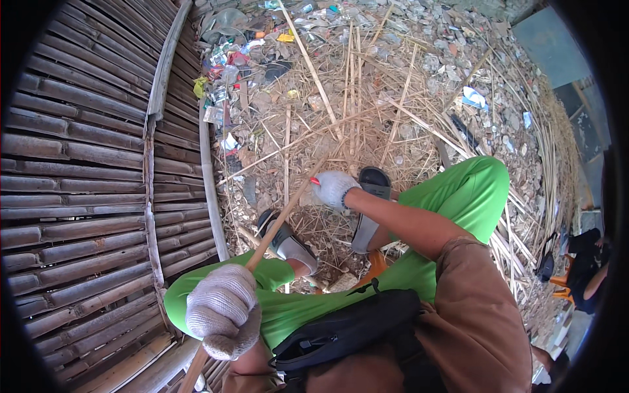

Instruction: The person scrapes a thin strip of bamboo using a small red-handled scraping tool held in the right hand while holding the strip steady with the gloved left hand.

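Observation:
My left hand (223,313), in a white knitted glove, is wrapped round a long bamboo strip (280,223) at the lower left. The strip slants up and away over the left shin, its lower end running down past the glove. My right hand (333,190), gloved too, is closed beside the strip's far part, above the sandals. A small red thing (315,181) pokes out of its fingers against the strip; the rest of it is hidden in the glove. Whether the right fingers also touch the strip is unclear.
On the left stands a bamboo slat wall (85,196). Bamboo sticks (354,92), shavings and litter cover the ground ahead. I sit with green-trousered knees (458,196) apart and a black waist bag (354,327) on my lap. Another person (586,268) is at the far right.

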The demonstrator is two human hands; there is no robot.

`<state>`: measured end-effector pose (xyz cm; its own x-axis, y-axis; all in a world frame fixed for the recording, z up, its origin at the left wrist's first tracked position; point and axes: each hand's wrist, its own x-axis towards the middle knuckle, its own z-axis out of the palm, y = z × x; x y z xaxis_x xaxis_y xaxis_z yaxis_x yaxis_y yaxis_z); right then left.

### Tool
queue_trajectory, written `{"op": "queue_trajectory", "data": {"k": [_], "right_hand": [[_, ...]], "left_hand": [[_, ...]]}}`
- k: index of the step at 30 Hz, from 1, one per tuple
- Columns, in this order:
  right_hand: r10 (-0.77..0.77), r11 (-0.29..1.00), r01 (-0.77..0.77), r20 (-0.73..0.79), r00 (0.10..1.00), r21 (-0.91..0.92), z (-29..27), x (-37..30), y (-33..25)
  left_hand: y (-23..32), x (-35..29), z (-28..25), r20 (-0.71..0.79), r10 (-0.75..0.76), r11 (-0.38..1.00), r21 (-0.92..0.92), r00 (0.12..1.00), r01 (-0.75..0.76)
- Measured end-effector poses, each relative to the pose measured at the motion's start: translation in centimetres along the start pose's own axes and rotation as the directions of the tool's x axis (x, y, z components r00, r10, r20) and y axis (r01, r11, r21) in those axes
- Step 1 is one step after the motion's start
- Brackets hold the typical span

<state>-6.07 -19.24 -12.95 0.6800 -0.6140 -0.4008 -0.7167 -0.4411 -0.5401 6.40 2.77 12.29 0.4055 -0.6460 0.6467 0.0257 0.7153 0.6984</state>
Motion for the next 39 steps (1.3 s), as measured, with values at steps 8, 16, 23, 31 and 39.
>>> {"op": "queue_trajectory", "data": {"k": [8,16,23,31,39], "right_hand": [[0.236,0.972,-0.236,0.034,0.971,0.000,3.7,6.1,6.5],[0.379,0.918,-0.370,-0.041,0.925,0.143,5.8,7.1,8.8],[0.081,0.980,-0.081,0.007,0.997,0.181,4.5,-0.5,0.9],[0.072,0.993,-0.072,0.005,0.997,0.097,2.2,0.1,0.3],[0.144,0.988,-0.143,-0.006,0.990,0.061,3.9,3.7,1.2]], "left_hand": [[-0.3,0.5,-1.0,0.068,0.005,0.999,0.052,0.998,-0.008],[-0.7,1.1,-1.1,-0.018,0.015,0.997,0.070,1.000,-0.014],[-0.5,1.0,-1.0,-0.113,0.044,0.997,0.065,0.993,-0.037],[-0.6,1.2,-0.7,-0.130,0.038,0.997,0.068,0.991,-0.029],[-0.6,0.8,-2.0,-0.235,0.048,0.996,0.079,0.971,-0.030]]}}
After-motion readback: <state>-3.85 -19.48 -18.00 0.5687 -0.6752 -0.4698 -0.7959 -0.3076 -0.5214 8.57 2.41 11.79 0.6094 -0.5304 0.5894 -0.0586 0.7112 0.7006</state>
